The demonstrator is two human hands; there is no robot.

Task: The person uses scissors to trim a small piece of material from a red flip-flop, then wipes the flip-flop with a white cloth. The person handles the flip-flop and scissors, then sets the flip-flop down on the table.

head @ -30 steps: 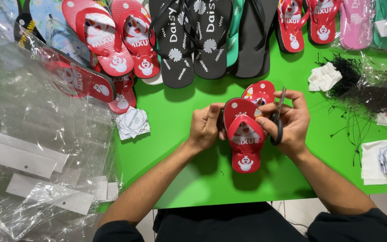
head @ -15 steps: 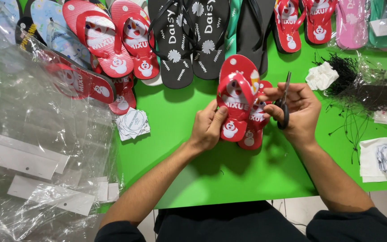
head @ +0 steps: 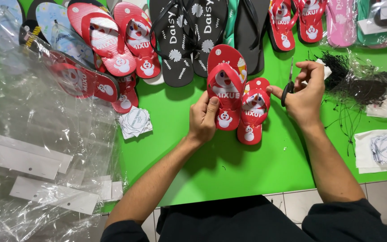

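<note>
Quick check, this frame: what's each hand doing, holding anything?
Left hand: closed on a red flip-flop.
Right hand: closed on small scissors, fingertip touching the second red flip-flop.

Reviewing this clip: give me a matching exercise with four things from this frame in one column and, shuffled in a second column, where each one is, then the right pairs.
Things:
1. pair of small red flip-flops
2. scissors
3. clear plastic bags
4. bundle of black strings

Places:
A. heaped at the left edge of the green table
B. in the right hand
C. held at one side by the left hand, middle of the table
D. on the table beyond the right hand, toward the right edge

Pairs: 1-C, 2-B, 3-A, 4-D
</note>
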